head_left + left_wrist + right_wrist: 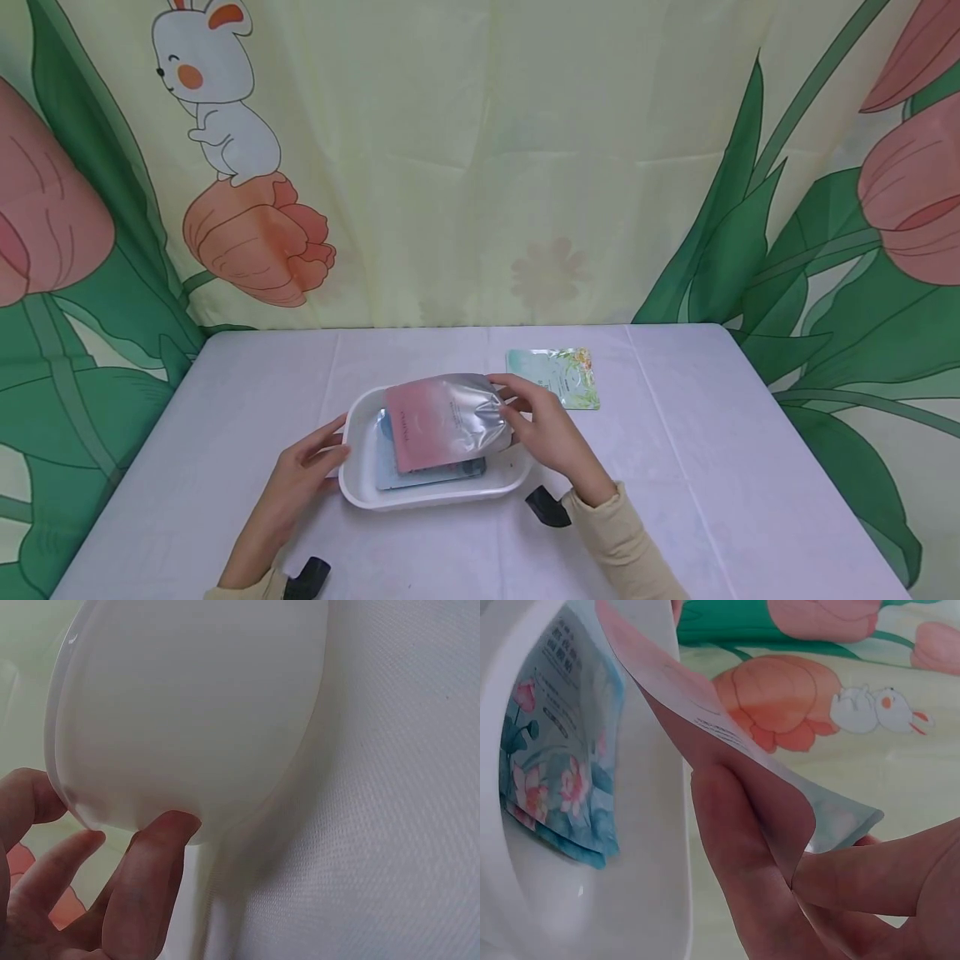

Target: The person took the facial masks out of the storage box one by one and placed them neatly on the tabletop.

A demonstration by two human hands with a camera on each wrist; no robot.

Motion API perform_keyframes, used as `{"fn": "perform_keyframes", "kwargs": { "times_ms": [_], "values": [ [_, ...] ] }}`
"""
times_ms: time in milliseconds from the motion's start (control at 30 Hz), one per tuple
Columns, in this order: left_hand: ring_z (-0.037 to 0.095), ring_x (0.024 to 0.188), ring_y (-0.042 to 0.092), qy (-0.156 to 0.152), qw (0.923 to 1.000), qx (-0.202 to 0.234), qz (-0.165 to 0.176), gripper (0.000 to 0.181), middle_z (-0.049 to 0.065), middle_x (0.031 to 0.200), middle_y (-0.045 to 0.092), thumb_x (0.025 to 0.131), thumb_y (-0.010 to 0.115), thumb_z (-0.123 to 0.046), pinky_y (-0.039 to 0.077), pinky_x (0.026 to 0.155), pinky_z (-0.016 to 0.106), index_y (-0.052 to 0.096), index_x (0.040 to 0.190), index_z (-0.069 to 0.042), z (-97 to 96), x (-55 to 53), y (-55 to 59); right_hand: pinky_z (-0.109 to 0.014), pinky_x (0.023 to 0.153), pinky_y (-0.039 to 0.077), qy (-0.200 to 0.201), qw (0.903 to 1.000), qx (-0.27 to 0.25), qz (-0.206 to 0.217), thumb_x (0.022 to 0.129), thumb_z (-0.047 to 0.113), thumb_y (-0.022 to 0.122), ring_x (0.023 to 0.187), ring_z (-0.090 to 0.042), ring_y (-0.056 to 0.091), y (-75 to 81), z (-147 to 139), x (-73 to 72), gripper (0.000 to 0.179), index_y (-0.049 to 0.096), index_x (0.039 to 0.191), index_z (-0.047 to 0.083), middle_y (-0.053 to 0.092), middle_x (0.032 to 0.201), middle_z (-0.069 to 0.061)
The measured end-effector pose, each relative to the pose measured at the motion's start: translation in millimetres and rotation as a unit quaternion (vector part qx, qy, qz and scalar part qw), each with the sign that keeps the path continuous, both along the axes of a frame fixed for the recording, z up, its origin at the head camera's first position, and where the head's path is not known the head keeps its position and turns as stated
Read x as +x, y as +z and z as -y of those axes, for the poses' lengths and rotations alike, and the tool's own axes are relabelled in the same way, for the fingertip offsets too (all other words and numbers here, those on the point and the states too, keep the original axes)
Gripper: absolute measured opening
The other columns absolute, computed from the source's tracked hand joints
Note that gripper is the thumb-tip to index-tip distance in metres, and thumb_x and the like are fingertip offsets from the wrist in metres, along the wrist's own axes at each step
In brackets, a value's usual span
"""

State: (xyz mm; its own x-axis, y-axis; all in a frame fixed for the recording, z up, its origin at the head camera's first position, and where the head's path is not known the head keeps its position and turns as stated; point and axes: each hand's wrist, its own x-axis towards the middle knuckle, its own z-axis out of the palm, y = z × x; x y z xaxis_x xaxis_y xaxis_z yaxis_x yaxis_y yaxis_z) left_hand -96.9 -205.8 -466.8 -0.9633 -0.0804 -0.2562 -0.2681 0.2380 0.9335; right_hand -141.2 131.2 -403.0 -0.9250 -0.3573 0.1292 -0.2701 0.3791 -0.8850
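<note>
A white tray (360, 492) stands on the table with blue flower-printed sachets (562, 772) lying in it. Over these, a flat pink-and-silver sachet (431, 425) is held tilted, partly covering them in the head view. My right hand (543, 425) pinches its silver right end between thumb and fingers; its underside (757, 802) faces the right wrist camera. At the tray's left end, my left hand (300, 475) holds the rim and outer wall, its fingertips (184, 821) against the white plastic.
A green sachet (551, 375) with a floral print lies behind the right hand. White cloth (420, 558) covers the table. A curtain (450, 167) printed with tulips and a rabbit hangs behind its back edge. Black wrist mounts (549, 507) sit near both cuffs.
</note>
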Motion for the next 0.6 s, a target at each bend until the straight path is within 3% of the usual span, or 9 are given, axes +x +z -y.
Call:
{"fn": "perform_keyframes", "kwargs": {
  "times_ms": [300,600],
  "values": [
    [0.019,0.109,0.064,0.004,1.0000,-0.007,0.006,0.057,0.017,0.139,0.053,0.097,0.065,-0.029,0.060,0.080,0.029,0.046,0.149,-0.023,-1.1,-0.7,-0.2,-0.029,0.059,0.059,-0.024,0.9992,-0.012,0.030,0.094,-0.007,0.058,0.104,-0.033,0.067,2.0,-12,-5.4,0.047,0.056,0.138,0.009,0.064,0.114,-0.018],
    [0.019,0.108,0.065,0.003,1.0000,-0.009,0.002,0.057,0.016,0.137,0.054,0.096,0.065,-0.031,0.060,0.080,0.029,0.045,0.149,-0.022,-2.1,-0.7,-0.5,-0.032,0.062,0.060,-0.039,0.9981,-0.008,0.047,0.095,-0.006,0.058,0.107,-0.034,0.066,3.7,-28,-8.7,0.048,0.053,0.140,0.008,0.062,0.118,-0.020]
  ]
}}
